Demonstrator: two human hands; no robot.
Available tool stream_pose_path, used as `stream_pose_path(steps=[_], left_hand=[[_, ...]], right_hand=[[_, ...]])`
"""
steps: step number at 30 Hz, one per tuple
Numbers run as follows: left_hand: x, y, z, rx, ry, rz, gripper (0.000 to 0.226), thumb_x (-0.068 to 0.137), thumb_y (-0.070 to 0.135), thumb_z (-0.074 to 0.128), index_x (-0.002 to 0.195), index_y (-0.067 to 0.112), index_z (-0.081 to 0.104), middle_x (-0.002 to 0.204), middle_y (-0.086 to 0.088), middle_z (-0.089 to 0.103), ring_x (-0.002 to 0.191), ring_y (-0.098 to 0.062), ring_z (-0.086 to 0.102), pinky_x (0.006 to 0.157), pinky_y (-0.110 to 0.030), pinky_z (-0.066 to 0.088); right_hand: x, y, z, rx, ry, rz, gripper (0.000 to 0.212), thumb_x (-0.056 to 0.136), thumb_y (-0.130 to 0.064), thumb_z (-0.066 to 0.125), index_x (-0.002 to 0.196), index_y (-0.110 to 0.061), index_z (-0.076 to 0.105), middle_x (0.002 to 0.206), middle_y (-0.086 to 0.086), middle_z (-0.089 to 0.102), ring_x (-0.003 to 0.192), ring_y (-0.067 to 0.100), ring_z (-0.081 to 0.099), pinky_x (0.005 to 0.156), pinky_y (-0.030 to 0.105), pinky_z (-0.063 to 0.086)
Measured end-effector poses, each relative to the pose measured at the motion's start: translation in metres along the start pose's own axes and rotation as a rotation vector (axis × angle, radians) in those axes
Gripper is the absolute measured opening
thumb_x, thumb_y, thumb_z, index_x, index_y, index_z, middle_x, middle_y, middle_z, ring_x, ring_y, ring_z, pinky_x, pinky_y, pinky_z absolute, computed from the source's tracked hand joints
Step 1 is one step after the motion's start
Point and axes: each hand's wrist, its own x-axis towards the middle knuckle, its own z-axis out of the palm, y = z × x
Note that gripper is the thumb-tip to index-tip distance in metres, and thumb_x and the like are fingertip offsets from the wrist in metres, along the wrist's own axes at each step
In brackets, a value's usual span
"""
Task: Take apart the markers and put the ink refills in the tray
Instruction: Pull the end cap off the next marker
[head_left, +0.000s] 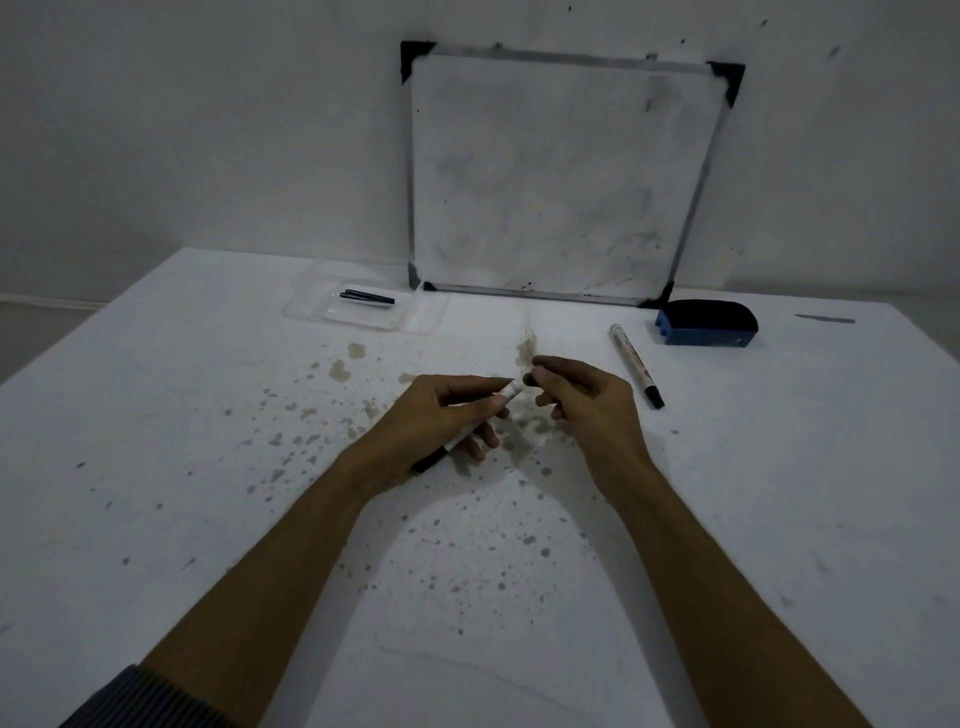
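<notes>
The left hand gripped a white marker, fingers wrapped round its barrel, its white end poking out toward the right hand and its dark tip below the palm. The right hand's fingertips were pinched together just beside that end; whether they held anything could not be told. A second marker lay to the right on the stained white table, its printing too small to read. Farther off, a clear tray held two black refills, beside a whiteboard and a blue eraser.
</notes>
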Motion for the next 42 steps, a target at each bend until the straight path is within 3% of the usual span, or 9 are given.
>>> stream_pose_path(steps=[5,13,17,24,27,31,33,38,42], left_hand=[[-0.001,0.000,0.002,0.048,0.005,0.041,0.029,0.097,0.014,0.071,0.125,0.022,0.074,0.097,-0.005,0.081,0.074,-0.023,0.075,0.066,-0.036,0.063],[-0.001,-0.001,0.003,0.089,0.037,0.054,0.035,0.096,0.014,0.072,0.131,0.013,0.072,0.093,-0.001,0.081,0.073,-0.022,0.075,0.066,-0.035,0.063],[-0.004,0.002,0.004,0.117,0.027,0.067,0.035,0.097,0.016,0.071,0.131,0.014,0.072,0.083,0.006,0.081,0.067,-0.016,0.074,0.064,-0.033,0.063],[-0.004,-0.001,0.006,0.148,0.062,0.100,0.033,0.097,0.017,0.071,0.130,0.014,0.072,0.089,0.003,0.082,0.064,-0.018,0.074,0.060,-0.032,0.062],[-0.004,-0.003,0.005,0.167,0.062,0.127,0.032,0.097,0.019,0.071,0.129,0.016,0.073,0.094,-0.002,0.082,0.066,-0.024,0.075,0.061,-0.039,0.064],[-0.005,-0.002,0.005,0.137,0.074,0.112,0.023,0.100,0.019,0.066,0.121,0.017,0.076,0.094,-0.003,0.079,0.062,-0.020,0.073,0.052,-0.035,0.061],[-0.006,0.001,0.001,0.095,0.037,0.087,0.019,0.102,0.017,0.062,0.113,0.015,0.077,0.090,-0.002,0.078,0.059,-0.019,0.070,0.046,-0.030,0.056],[-0.007,0.001,-0.011,0.112,-0.024,0.062,0.025,0.105,0.020,0.058,0.096,0.007,0.077,0.056,-0.002,0.069,0.038,-0.013,0.056,0.038,-0.022,0.044],[-0.004,-0.004,-0.012,0.137,-0.008,0.075,0.026,0.105,0.024,0.059,0.092,0.011,0.078,0.055,-0.007,0.066,0.038,-0.020,0.051,0.038,-0.022,0.043]], right_hand=[[0.000,0.003,0.000,0.013,-0.007,0.047,0.025,0.091,-0.027,0.075,0.113,-0.015,0.077,0.093,-0.003,0.081,0.079,0.014,0.077,0.057,0.016,0.052],[0.000,0.002,0.000,0.013,0.002,0.065,0.023,0.091,-0.029,0.074,0.111,-0.019,0.078,0.093,-0.003,0.081,0.079,0.017,0.076,0.060,0.026,0.051],[-0.001,0.002,-0.001,0.021,-0.025,0.034,0.026,0.091,-0.029,0.074,0.114,-0.017,0.077,0.096,-0.003,0.081,0.080,0.014,0.076,0.067,0.023,0.054],[-0.002,0.002,0.001,-0.021,-0.019,-0.033,0.025,0.089,-0.029,0.076,0.111,-0.020,0.078,0.093,-0.006,0.081,0.081,0.007,0.075,0.068,0.014,0.054],[-0.002,0.004,0.002,0.004,-0.020,0.003,0.025,0.087,-0.033,0.077,0.110,-0.023,0.079,0.092,-0.004,0.081,0.083,0.004,0.074,0.070,0.015,0.054],[-0.001,0.005,0.001,0.095,-0.105,0.048,0.024,0.092,-0.025,0.072,0.114,-0.017,0.078,0.104,0.000,0.080,0.095,0.017,0.075,0.084,0.025,0.058],[-0.003,0.003,0.000,0.083,-0.153,0.025,0.022,0.094,-0.020,0.070,0.114,-0.015,0.077,0.105,0.001,0.080,0.092,0.016,0.075,0.083,0.024,0.058],[-0.009,0.002,0.002,-0.059,-0.180,-0.118,0.023,0.095,-0.021,0.069,0.116,-0.012,0.076,0.100,0.003,0.080,0.086,0.015,0.075,0.079,0.022,0.058],[-0.006,0.002,0.001,-0.122,-0.193,-0.127,0.025,0.095,-0.024,0.069,0.117,-0.015,0.076,0.100,0.001,0.080,0.087,0.013,0.075,0.079,0.022,0.058]])
